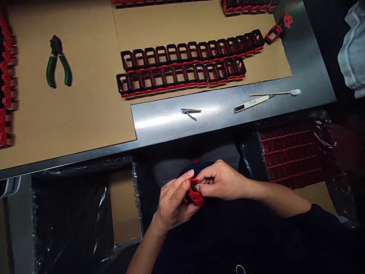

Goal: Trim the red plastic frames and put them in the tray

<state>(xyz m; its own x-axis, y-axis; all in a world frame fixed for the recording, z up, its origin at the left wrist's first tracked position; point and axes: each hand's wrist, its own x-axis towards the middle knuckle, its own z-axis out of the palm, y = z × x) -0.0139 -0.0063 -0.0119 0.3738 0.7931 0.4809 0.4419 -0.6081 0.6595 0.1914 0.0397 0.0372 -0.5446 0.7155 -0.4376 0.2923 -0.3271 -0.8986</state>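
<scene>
Red part (196, 196) in both hands, apparently pinched

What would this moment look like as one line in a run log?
left hand: holds red part | right hand: pinches same part | place: over lap, below table edge | table: two rows of parts, pliers, tweezers, swab

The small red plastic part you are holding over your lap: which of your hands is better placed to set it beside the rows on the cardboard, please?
Probably the right hand: it pinches the small red plastic part from the side nearer the rows of black-and-red frames.
</scene>
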